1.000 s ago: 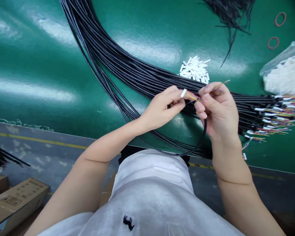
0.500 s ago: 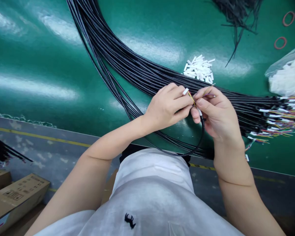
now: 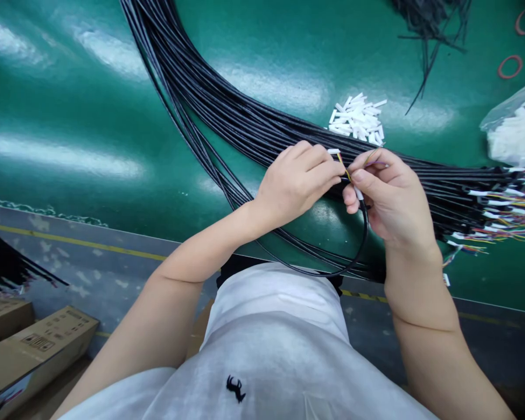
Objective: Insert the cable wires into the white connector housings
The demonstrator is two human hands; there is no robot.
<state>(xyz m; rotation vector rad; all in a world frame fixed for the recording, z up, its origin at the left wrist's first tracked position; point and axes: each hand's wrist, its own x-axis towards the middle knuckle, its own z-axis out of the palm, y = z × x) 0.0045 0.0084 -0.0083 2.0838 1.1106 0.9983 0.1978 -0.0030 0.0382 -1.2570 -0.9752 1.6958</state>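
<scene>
In front of my body a black cable point(image 3: 364, 233) curves up to my right hand point(image 3: 389, 186). Its end carries a white sleeve point(image 3: 359, 193) and splits into thin coloured wires point(image 3: 343, 166). My right thumb and forefinger pinch these wires where they fan out. My left hand point(image 3: 300, 178) is closed, its fingertips pinching the wires just to the left. A small white connector point(image 3: 333, 151) sits at the end of some wires above the left fingertips. Other thin wires run over my right forefinger. The exact grip point is partly hidden by the fingers.
A thick bundle of black cables point(image 3: 227, 111) crosses the green table point(image 3: 91, 111), its coloured wire ends point(image 3: 507, 213) at the right. Behind it lie a pile of white tubes point(image 3: 359, 119), black strips point(image 3: 433, 29), red rings point(image 3: 510, 67) and a plastic bag point(image 3: 514, 131). Cardboard boxes point(image 3: 48, 350) stand lower left.
The white connector has tipped from slanting to nearly level, and my left fingers have shifted slightly on the wires. The whole view has moved a little; both hands stay at the cable end.
</scene>
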